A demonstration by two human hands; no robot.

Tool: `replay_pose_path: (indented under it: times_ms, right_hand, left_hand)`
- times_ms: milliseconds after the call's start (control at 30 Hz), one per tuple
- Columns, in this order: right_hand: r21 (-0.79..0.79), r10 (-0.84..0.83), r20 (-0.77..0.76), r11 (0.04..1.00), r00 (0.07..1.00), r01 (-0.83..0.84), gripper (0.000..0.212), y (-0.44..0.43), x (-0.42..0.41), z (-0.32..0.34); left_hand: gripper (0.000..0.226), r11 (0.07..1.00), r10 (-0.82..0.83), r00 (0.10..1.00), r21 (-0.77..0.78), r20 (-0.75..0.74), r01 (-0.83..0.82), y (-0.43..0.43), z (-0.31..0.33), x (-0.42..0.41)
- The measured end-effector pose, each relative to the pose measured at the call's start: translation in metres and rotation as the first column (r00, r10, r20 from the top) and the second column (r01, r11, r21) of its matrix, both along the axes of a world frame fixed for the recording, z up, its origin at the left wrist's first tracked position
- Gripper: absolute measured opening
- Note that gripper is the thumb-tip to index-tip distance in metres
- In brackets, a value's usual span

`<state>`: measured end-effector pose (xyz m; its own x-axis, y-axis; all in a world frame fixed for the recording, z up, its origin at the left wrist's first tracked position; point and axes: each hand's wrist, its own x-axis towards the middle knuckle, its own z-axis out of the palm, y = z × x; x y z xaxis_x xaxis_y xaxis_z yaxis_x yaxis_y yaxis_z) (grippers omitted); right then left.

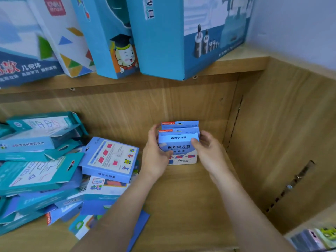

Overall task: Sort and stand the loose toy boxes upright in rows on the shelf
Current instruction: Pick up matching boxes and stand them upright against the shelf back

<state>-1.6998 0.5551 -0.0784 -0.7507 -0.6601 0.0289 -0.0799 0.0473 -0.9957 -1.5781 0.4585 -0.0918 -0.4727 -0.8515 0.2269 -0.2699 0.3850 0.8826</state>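
Two bare forearms reach in from the lower edge, over the bare front of the wooden shelf board (181,197). To their left, along the board's left side, lies the loose pile (45,160) of teal and blue toy boxes, flat and overlapping at odd angles. The nearest of these to the hands is a blue box (109,159). It rests tilted on top of the pile, its printed face up and its long axis running roughly front to back.

Further in, right of centre and close to the board's back edge, the left hand (156,155) and right hand (209,151) grip the front box (179,148) from either side. Each has its thumb on the box's facing side and its fingers curled round an edge. This box stands upright, broad face forward, just in front of a second box (179,124) that stands near the back panel (127,110). Together they begin a row.

The pile lies left of the hands, so the left hand is probably the nearer one for the next pick. Nothing stands between them. The side panel (272,142) closes off the right.

Above, an upper shelf (236,64) carries large boxes (160,42) standing on end.
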Motion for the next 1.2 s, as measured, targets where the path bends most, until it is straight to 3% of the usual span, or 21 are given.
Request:
replay_pose_path:
  times_ms: [100, 200, 367, 467, 533, 633, 767, 833, 900, 967, 1000, 1033, 1067, 1133, 1200]
  right_hand:
    - [-0.011, 0.009, 0.025, 1.0, 1.0, -0.009, 0.057, -0.001, -0.008, 0.0]
    - [0.028, 0.076, -0.052, 0.997, 0.996, -0.075, 0.069, -0.006, -0.012, -0.002]
    - [0.143, 0.091, -0.378, 0.989, 0.921, -0.039, 0.077, -0.008, -0.013, -0.006]
    - [0.214, 0.089, -0.489, 0.977, 0.868, 0.02, 0.076, -0.006, -0.017, -0.006]
    - [0.262, 0.057, -0.575, 0.958, 0.816, 0.118, 0.074, -0.005, -0.021, -0.003]
    - [0.299, 0.036, -0.728, 0.915, 0.685, 0.27, 0.075, -0.004, -0.015, 0.006]
    - [0.187, 0.032, -0.836, 0.955, 0.547, 0.229, 0.075, -0.002, 0.008, 0.016]
    - [0.142, 0.055, -0.827, 0.983, 0.559, 0.114, 0.068, -0.002, 0.025, 0.018]
    - [0.133, 0.195, -0.692, 0.981, 0.695, -0.143, 0.058, -0.003, 0.049, 0.017]
    - [0.16, 0.502, -0.345, 0.864, 0.793, -0.477, 0.046, -0.003, 0.082, 0.018]
    - [0.159, 0.611, -0.172, 0.791, 0.773, -0.59, 0.04, -0.006, 0.099, 0.017]
    - [0.172, 0.656, -0.107, 0.752, 0.747, -0.636, 0.039, -0.01, 0.113, 0.012]
    - [0.223, 0.647, -0.164, 0.759, 0.744, -0.611, 0.044, -0.015, 0.125, 0.006]
    - [0.327, 0.546, -0.435, 0.837, 0.717, -0.439, 0.066, -0.03, 0.141, -0.003]
    - [0.408, 0.533, -0.517, 0.841, 0.67, -0.355, 0.087, -0.047, 0.151, -0.002]
  left_hand:
    - [0.065, 0.994, 0.054, 0.998, 0.096, -0.033, -0.051, -0.003, -0.004, -0.006]
    - [0.044, 0.993, 0.084, 0.995, 0.08, 0.047, -0.088, -0.003, -0.002, -0.012]
    - [0.048, 0.994, 0.101, 0.993, 0.028, 0.064, -0.103, 0.006, 0.0, -0.027]
    - [0.051, 0.994, 0.107, 0.989, 0.019, 0.098, -0.109, 0.01, 0.003, -0.034]
    - [0.055, 0.995, 0.093, 0.979, -0.055, 0.181, -0.084, 0.015, 0.009, -0.032]
    - [0.06, 0.958, 0.12, 0.953, -0.284, 0.277, -0.038, 0.029, 0.024, 0.0]
    - [0.039, 0.842, 0.247, 0.907, -0.538, 0.34, -0.028, 0.039, 0.035, 0.078]
    - [0.033, 0.796, 0.368, 0.859, -0.598, 0.356, -0.094, 0.033, 0.034, 0.117]
    - [0.027, 0.761, 0.451, 0.807, -0.637, 0.381, -0.124, 0.028, 0.032, 0.148]
    - [0.022, 0.75, 0.49, 0.77, -0.648, 0.409, -0.133, 0.033, 0.028, 0.172]
    - [0.023, 0.754, 0.498, 0.755, -0.644, 0.427, -0.133, 0.037, 0.026, 0.181]
    - [0.027, 0.761, 0.501, 0.742, -0.635, 0.445, -0.133, 0.042, 0.023, 0.188]
    - [0.032, 0.78, 0.496, 0.733, -0.61, 0.465, -0.141, 0.047, 0.02, 0.193]
    - [0.041, 0.846, 0.441, 0.767, -0.502, 0.466, -0.181, 0.05, 0.013, 0.199]
    - [0.044, 0.898, 0.369, 0.838, -0.387, 0.402, -0.21, 0.049, 0.007, 0.202]
